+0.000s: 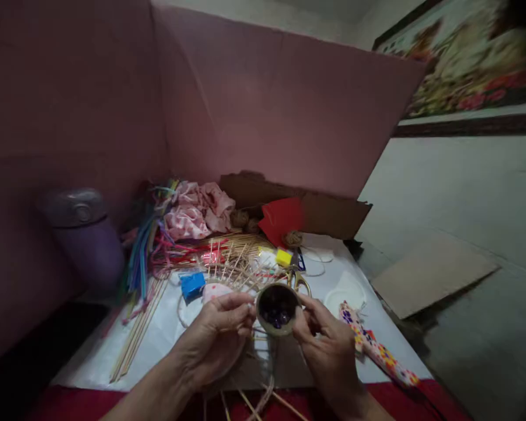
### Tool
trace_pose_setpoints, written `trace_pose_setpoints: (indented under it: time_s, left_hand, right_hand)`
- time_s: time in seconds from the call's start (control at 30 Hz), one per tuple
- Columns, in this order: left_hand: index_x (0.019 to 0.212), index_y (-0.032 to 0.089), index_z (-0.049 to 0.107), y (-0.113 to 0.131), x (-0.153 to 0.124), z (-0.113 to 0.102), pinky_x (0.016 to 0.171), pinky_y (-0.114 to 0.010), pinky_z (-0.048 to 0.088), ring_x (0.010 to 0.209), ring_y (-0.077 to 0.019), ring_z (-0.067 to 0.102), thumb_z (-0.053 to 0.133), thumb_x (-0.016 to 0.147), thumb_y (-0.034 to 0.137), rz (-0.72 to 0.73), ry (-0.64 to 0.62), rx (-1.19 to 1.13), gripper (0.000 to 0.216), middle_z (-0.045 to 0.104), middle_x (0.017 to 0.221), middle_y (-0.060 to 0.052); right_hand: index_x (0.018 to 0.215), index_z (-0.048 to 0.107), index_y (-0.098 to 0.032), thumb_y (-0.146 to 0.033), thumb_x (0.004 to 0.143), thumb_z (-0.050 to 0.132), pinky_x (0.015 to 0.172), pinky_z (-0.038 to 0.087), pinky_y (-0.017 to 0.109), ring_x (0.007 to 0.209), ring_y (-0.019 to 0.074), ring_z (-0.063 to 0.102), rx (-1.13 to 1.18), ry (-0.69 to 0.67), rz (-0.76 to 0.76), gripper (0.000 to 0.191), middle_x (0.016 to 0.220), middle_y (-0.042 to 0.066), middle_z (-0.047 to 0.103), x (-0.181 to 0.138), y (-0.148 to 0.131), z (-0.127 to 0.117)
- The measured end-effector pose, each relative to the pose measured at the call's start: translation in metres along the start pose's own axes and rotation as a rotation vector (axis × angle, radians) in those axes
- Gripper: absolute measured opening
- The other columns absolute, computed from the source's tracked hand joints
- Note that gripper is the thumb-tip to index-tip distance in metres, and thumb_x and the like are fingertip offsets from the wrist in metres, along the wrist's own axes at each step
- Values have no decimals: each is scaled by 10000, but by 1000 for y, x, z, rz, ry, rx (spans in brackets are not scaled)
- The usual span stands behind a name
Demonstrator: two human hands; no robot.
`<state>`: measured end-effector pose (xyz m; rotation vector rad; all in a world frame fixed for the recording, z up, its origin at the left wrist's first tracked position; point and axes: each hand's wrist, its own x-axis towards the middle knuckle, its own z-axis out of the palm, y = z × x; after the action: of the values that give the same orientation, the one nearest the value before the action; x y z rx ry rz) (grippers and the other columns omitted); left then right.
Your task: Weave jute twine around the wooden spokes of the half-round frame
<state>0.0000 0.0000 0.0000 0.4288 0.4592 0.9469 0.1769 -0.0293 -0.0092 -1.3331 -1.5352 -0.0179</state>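
My right hand (pixel 328 345) grips a small round cup (pixel 278 332) by its right side, thumb and fingers at the rim. The cup tips toward me, and dark, shiny bead-like pieces (pixel 277 316) lie inside it. On the cup's left, my left hand (pixel 217 336) is closed in a pinch by the rim; what its fingertips hold, if anything, is too small to make out. Below and between my hands, thin wooden sticks (pixel 249 403) cross near the table's front edge, partly hidden by my hands. Gold-handled scissors (pixel 298 282) lie just behind the cup.
A flower-patterned glue gun (pixel 379 351) with a cord lies at right. Blue (pixel 193 286) and yellow (pixel 283 257) blocks, pipe cleaners (pixel 144 251), bundled sticks (pixel 140 330), pink cloth (pixel 197 207), red sheet (pixel 283 219) and twine balls (pixel 293 238) crowd the back and left. A purple bottle (pixel 90 251) stands far left.
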Motion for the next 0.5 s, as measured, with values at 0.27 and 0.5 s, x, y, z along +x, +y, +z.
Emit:
trace_pose_setpoints:
  time_s: [0.27,0.5]
  left_hand:
    - [757,55,696,1,1,4,517,-118,424,613,-79,588,774,547,24,18,40,10,225,669,682,-74]
    - [769,67,704,-1,-1,3,613,-124,452,664,-85,610,764,572,40,45,-18,52,208,688,698,-61]
  right_hand:
    - [919,663,-88,-185,800,501,392,377,164,394,74,462,17,-7,-14,224,498,-24,509,-4,2,-1]
    - [910,658,-106,-170,803,494,424,398,170,413,73,467,16,-1,-19,206,519,-23,523,-5,5,0]
